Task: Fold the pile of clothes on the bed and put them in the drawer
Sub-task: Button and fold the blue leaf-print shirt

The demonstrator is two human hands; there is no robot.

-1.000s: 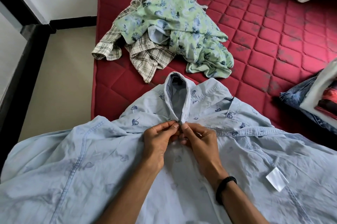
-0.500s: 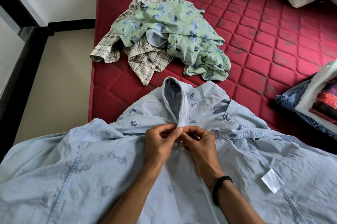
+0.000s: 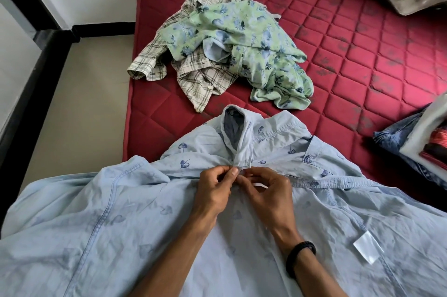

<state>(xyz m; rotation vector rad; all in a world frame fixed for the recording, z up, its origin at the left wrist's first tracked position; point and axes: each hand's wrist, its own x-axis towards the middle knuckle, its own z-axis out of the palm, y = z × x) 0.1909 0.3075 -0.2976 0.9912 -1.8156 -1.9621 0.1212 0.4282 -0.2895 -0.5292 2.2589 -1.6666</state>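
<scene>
Over the last second little has moved: left hand (image 3: 214, 194) and right hand (image 3: 267, 196) still pinch the collar button of the pale blue shirt (image 3: 101, 224) spread at the bed's (image 3: 362, 59) 6 o'clock, so folding hasn't started.

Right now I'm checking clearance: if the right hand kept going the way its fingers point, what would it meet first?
The right hand points left, into the left hand; their fingertips already meet at the light blue shirt just below its collar. So likely the left hand's fingers first.
</scene>
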